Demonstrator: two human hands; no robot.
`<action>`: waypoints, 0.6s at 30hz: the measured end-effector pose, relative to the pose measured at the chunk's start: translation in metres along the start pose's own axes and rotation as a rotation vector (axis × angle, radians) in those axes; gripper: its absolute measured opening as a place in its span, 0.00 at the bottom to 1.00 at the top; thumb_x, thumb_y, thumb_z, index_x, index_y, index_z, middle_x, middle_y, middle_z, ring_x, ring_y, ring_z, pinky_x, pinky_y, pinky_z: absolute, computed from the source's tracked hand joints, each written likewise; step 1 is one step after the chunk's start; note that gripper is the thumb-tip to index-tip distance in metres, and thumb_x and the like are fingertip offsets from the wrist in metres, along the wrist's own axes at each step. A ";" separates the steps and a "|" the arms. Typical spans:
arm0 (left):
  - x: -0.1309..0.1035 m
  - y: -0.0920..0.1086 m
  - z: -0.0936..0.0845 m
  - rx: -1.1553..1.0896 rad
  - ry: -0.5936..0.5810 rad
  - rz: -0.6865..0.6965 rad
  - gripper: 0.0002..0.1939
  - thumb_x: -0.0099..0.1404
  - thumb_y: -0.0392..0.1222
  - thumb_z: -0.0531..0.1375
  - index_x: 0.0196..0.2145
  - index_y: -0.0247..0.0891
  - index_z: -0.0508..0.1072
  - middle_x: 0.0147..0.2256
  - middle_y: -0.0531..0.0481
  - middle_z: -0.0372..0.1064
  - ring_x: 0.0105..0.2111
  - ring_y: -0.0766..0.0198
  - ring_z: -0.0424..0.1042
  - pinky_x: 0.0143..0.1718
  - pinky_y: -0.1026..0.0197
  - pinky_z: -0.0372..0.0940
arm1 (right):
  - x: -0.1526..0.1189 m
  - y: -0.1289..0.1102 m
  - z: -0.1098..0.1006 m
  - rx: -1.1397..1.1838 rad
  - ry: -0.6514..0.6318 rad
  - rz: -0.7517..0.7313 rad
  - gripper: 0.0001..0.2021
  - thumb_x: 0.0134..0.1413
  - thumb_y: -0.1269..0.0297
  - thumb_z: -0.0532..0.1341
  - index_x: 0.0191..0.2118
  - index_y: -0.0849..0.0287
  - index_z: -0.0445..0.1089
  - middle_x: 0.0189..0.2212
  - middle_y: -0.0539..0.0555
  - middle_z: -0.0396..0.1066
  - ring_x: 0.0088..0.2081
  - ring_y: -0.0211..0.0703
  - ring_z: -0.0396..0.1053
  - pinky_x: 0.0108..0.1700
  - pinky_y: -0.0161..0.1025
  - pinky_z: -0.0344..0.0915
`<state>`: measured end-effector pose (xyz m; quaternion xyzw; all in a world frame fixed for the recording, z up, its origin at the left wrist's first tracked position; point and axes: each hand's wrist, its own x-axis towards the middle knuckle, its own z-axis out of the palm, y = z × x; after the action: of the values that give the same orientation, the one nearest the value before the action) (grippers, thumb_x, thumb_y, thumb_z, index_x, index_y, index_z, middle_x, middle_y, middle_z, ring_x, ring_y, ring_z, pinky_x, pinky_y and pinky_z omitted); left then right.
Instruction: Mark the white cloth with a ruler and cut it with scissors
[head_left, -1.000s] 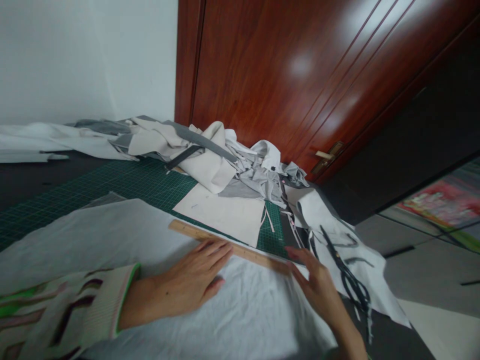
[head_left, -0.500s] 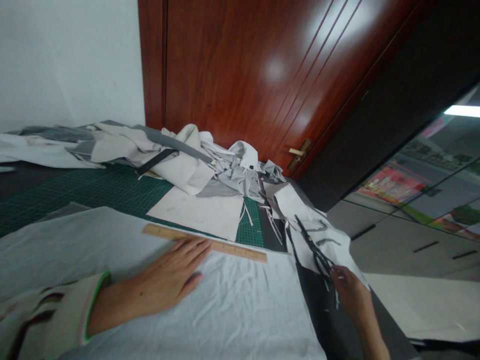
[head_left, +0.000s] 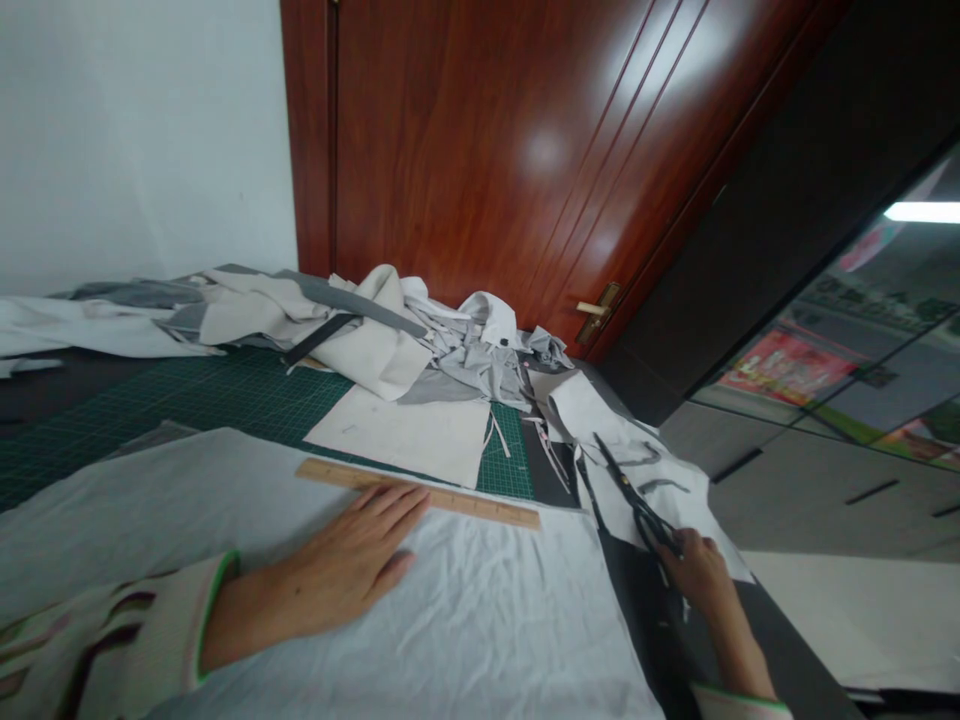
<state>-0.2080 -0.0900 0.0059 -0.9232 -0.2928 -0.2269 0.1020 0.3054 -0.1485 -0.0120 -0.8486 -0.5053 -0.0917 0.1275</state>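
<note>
My left hand [head_left: 352,555] lies flat with fingers stretched out, the fingertips pressing on a wooden ruler [head_left: 487,508]. The ruler rests along the far edge of a large light grey-white cloth [head_left: 517,610], and the palm is on that cloth. On the right, my right hand [head_left: 701,575] is closed around the handles of black scissors [head_left: 626,485]. Their blades point away and to the left, over white fabric pieces [head_left: 694,490]. The fingers partly hide the handles.
Green cutting mat [head_left: 217,385] shows beyond the cloth, with a cream fabric piece [head_left: 405,430] on it. A heap of grey and cream fabric scraps [head_left: 375,335] lines the back, against a brown wooden door [head_left: 465,150]. The dark table [head_left: 637,610] shows at right.
The view has shifted slightly. My left hand stays flat on the ruler. My right hand has closed further around the scissors handles, and its sleeve cuff now shows.
</note>
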 end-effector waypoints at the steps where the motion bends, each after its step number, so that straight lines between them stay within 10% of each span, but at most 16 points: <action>1: 0.000 0.000 0.000 0.000 -0.001 0.001 0.24 0.71 0.44 0.52 0.63 0.36 0.62 0.59 0.42 0.67 0.57 0.52 0.66 0.57 0.52 0.59 | 0.002 0.000 -0.002 0.001 -0.020 -0.020 0.09 0.48 0.61 0.59 0.35 0.59 0.68 0.35 0.67 0.76 0.45 0.63 0.74 0.48 0.51 0.67; 18: 0.001 0.001 -0.004 -0.027 -0.066 -0.015 0.25 0.71 0.44 0.53 0.63 0.37 0.62 0.60 0.44 0.66 0.58 0.53 0.65 0.59 0.52 0.58 | 0.033 -0.001 -0.021 0.118 -0.251 0.015 0.10 0.39 0.60 0.60 0.14 0.53 0.65 0.14 0.53 0.70 0.24 0.51 0.73 0.27 0.40 0.62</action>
<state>-0.2086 -0.0913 0.0093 -0.9293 -0.3001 -0.2008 0.0781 0.3194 -0.1266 0.0173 -0.8481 -0.5154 0.0463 0.1137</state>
